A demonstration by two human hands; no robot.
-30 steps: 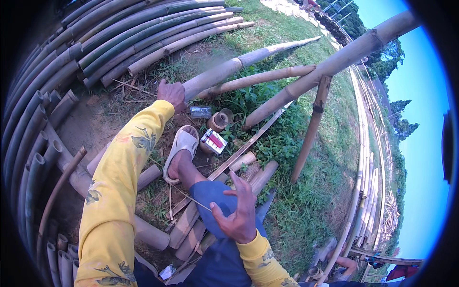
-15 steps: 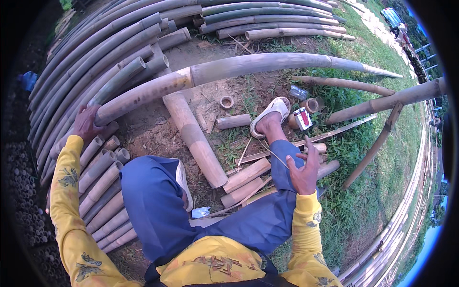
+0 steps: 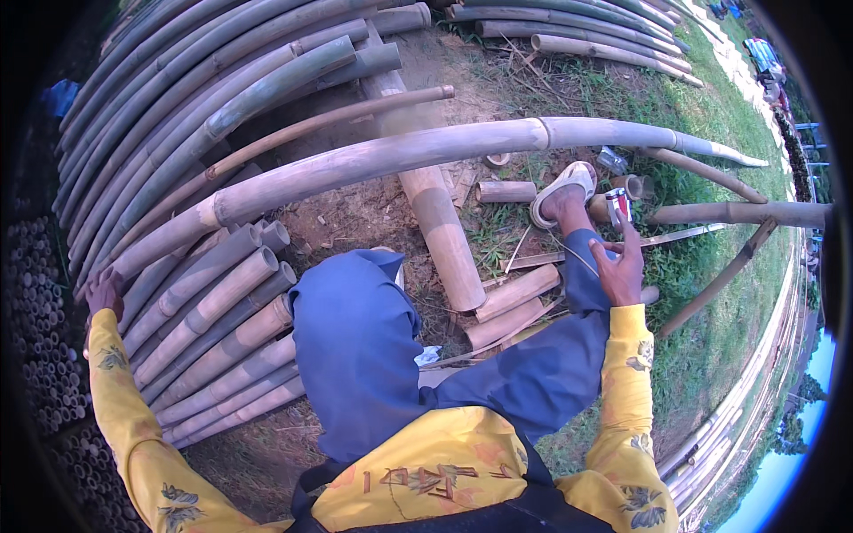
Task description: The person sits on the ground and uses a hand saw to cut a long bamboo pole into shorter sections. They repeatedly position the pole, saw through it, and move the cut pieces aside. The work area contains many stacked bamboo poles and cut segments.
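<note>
A long bamboo pole (image 3: 382, 160) slants across the view from the lower left to the upper right. My left hand (image 3: 105, 291) is closed around its left end, beside the stacked bamboo. Under the pole lies a thick bamboo length (image 3: 440, 235). My right hand (image 3: 619, 266) is raised over my bent right leg, fingers apart and holding nothing. Just beyond its fingertips is a small red and white box (image 3: 617, 204), next to short bamboo cups (image 3: 633, 185).
Cut bamboo pieces (image 3: 213, 306) are stacked at my left, with more long poles (image 3: 204, 71) behind. Split bamboo pieces (image 3: 515, 293) lie by my right leg. A pole frame (image 3: 742, 213) stands at the right on grass, near a clear plastic bottle (image 3: 611, 160).
The long pole has shifted in view, and a thinner brown pole behind it now shows. My left hand has moved left and nearer. My right hand has moved right and up.
</note>
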